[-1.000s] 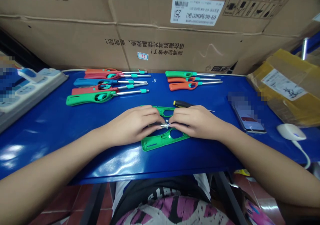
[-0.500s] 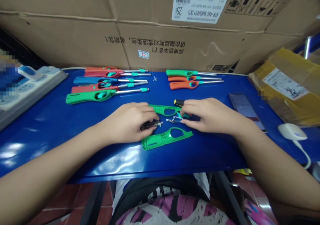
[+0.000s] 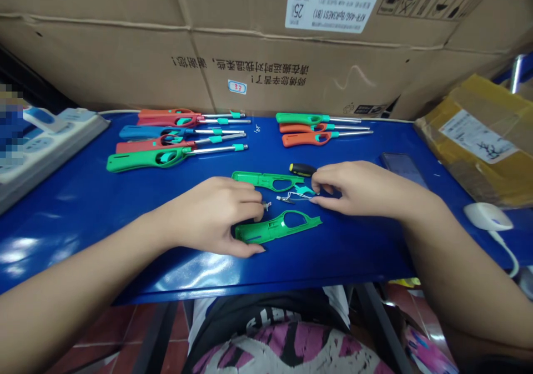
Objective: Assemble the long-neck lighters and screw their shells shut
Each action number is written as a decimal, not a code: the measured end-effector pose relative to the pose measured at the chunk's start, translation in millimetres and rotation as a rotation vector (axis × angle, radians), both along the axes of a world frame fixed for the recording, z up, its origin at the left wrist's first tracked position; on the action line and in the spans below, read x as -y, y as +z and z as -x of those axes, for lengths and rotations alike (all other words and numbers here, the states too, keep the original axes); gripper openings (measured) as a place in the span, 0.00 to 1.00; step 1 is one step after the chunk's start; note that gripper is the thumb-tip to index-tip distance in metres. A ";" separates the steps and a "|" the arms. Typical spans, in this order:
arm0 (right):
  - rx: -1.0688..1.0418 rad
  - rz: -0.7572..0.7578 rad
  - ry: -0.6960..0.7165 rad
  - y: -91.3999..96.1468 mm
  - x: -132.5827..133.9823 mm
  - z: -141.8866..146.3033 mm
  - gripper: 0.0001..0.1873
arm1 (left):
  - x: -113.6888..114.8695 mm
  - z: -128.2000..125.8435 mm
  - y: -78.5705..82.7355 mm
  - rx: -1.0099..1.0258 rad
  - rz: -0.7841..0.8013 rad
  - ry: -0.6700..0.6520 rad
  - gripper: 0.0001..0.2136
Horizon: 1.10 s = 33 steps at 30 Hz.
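My left hand [image 3: 227, 213] is over the left end of the lower green lighter handle half [image 3: 272, 230], thumb by its near edge and fingers spread apart from it. The metal tip of the small dark tank [image 3: 267, 206] shows past my fingertips; the rest is hidden beneath them. My right hand [image 3: 345, 188] rests with thumb and index finger apart, beside the teal trigger [image 3: 305, 190] and the thin white wires [image 3: 291, 196]. Above these lies the other green handle half [image 3: 266, 181], its hollow side up. A black-and-yellow screwdriver handle [image 3: 302, 170] touches or nearly touches my right fingers.
Several assembled lighters [image 3: 175, 157] lie at the back left, and three more [image 3: 320, 135] at the back right. A power strip [image 3: 50, 141] edges the left side. A phone [image 3: 402, 168], a white charger case [image 3: 488, 217] and a taped parcel [image 3: 483, 141] are right. A large carton [image 3: 241, 46] stands behind.
My left hand has let go of the dark tank and spread over the lower green half. My right hand has drawn back slightly right from the trigger and wires.
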State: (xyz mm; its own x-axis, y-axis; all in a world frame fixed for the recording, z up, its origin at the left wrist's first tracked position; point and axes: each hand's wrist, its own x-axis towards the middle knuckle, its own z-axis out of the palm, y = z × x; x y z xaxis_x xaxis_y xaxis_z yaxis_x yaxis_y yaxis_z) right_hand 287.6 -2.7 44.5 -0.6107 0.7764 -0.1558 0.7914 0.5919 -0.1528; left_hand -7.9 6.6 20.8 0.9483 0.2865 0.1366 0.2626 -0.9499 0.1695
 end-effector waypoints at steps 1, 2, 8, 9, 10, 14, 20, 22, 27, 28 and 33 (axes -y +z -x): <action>0.004 0.001 0.001 -0.3 -0.2 0.4 0.11 | 0.3 -0.1 -0.6 -0.013 0.005 -0.011 0.15; 0.004 -0.001 0.004 -0.7 -0.3 0.7 0.12 | 0.4 -0.1 -1.2 -0.023 0.005 -0.011 0.15; -0.016 -0.063 -0.004 -7.2 -3.6 1.8 0.11 | -2.0 0.7 -2.6 -0.035 -0.033 0.052 0.13; -0.017 -0.069 -0.007 -8.7 -4.4 1.8 0.10 | -2.6 1.0 -2.6 -0.035 -0.035 0.059 0.13; -0.018 -0.070 -0.006 -10.1 -5.1 1.9 0.10 | -3.2 1.3 -2.5 -0.035 -0.035 0.065 0.14; -0.025 -0.059 0.001 -13.2 -6.5 3.0 0.11 | -5.4 2.3 -2.0 -0.040 -0.035 0.092 0.14; 0.016 -0.070 -0.044 -12.3 -7.5 1.7 0.10 | -8.0 3.7 -2.3 -0.036 -0.082 0.124 0.15; 0.025 -0.083 -0.069 -10.7 -7.7 0.2 0.09 | -8.7 4.3 -2.2 -0.043 -0.091 0.133 0.15; -0.092 -0.123 -0.119 -1.4 -4.7 -2.9 0.07 | -10.1 5.3 -1.8 -0.053 -0.090 0.139 0.15; -0.142 -0.101 -0.096 0.5 -3.5 -2.6 0.06 | -10.2 5.4 -1.8 -0.050 -0.091 0.139 0.15; -0.297 0.136 0.154 -1.0 3.9 8.4 0.05 | -10.1 5.2 -1.8 -0.043 -0.090 0.132 0.15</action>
